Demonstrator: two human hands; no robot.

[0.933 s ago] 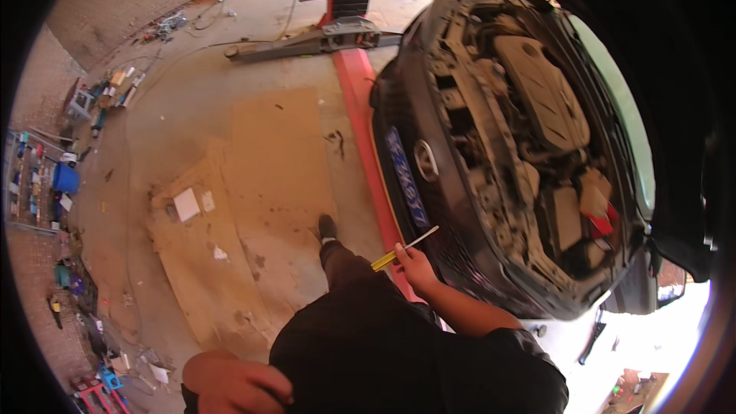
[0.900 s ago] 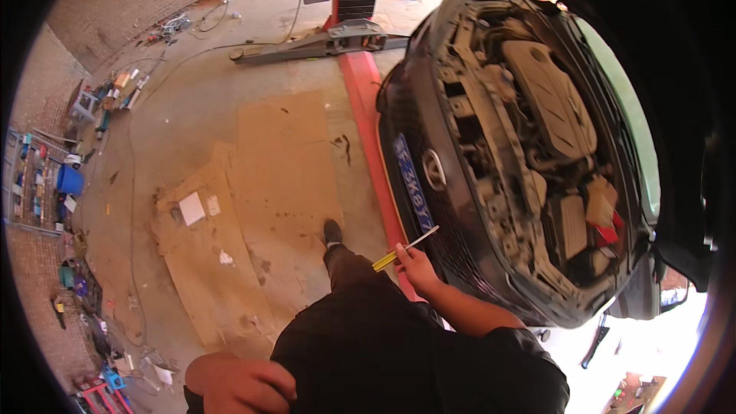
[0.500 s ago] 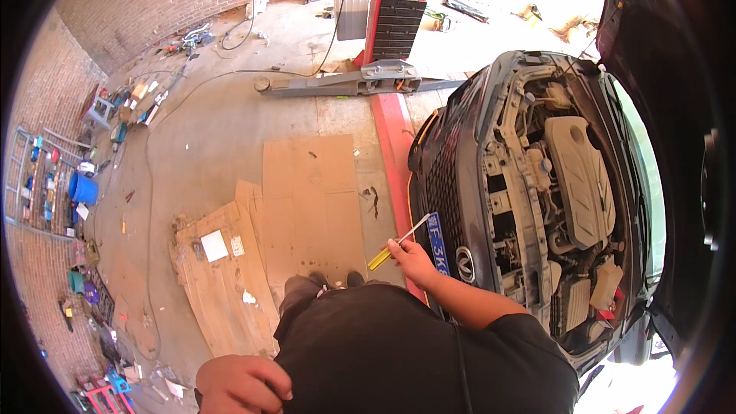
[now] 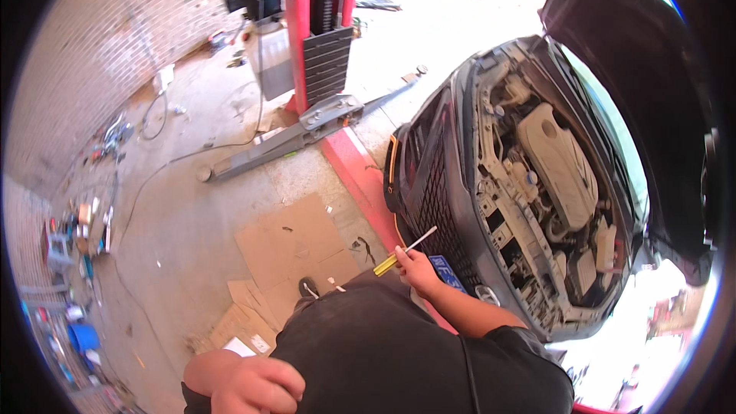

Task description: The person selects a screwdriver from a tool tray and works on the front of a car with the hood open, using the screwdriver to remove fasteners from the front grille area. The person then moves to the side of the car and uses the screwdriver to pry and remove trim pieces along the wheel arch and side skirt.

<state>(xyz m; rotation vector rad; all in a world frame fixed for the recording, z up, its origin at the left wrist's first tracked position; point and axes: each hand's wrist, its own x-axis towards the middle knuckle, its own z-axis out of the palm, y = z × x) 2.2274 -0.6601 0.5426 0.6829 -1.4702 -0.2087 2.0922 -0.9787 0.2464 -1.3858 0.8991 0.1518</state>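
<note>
My right hand [image 4: 416, 271] grips the yellow handle of a screwdriver [image 4: 384, 264], its metal shaft pointing up and rightward beside the front grille [image 4: 437, 199] of a dark car and its blue number plate [image 4: 447, 275]. The car's bonnet [image 4: 621, 61] stands raised over the dusty engine bay, with a plastic engine cover [image 4: 557, 169] inside. Low at the left, my left hand [image 4: 257, 386] has its fingers curled beside my dark shirt; whatever is in them, if anything, is hidden.
A red lift post [image 4: 299, 0] with a grey arm [image 4: 257, 159] and red base rail [image 4: 360, 188] stands ahead. Cardboard sheets [image 4: 287, 226] lie by my feet. Tools, a blue bucket [image 4: 83, 335], cables and clutter line the brick wall [image 4: 84, 46] at the left.
My view has shifted toward the lift post, which now looms larger at upper centre. My feet have moved. The screwdriver stays in my right hand beside the car's front.
</note>
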